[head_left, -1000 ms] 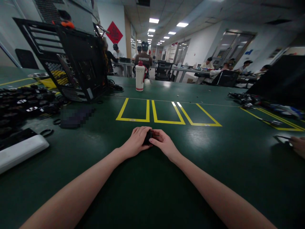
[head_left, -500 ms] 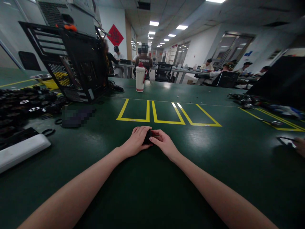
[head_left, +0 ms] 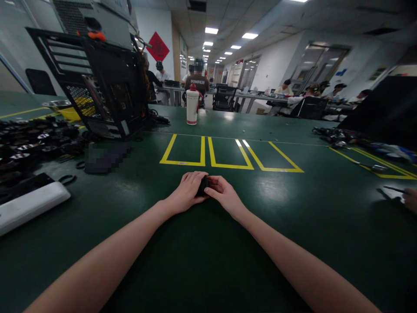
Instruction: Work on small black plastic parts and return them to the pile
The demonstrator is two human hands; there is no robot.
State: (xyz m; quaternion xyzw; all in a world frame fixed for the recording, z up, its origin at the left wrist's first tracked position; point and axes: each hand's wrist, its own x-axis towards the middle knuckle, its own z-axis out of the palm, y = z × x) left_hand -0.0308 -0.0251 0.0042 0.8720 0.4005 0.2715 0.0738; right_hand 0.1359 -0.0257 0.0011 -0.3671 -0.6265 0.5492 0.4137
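Note:
Between my two hands is a small black part point(head_left: 202, 186), mostly covered by fingers, so its kind does not show. My left hand point(head_left: 186, 191) wraps over it from the left, with the fingers curled across its top. From the right, my right hand point(head_left: 224, 194) grips its near side with the thumb, and the other fingers sit behind it. Both hands are low over the dark green table point(head_left: 202, 252), just in front of the yellow tape outlines point(head_left: 231, 166).
A white bottle with a red lid point(head_left: 192, 106) stands behind the outlines. At left are a black computer case point(head_left: 110, 87), a heap of black parts point(head_left: 35, 139) and a white bar-shaped object point(head_left: 32, 208). At the right edge, another person's hand point(head_left: 411, 200) holds a dark thin object.
My hands keep the same grip on the black part, with hardly any movement. At the right edge, the other person's held object has turned and now looks thinner.

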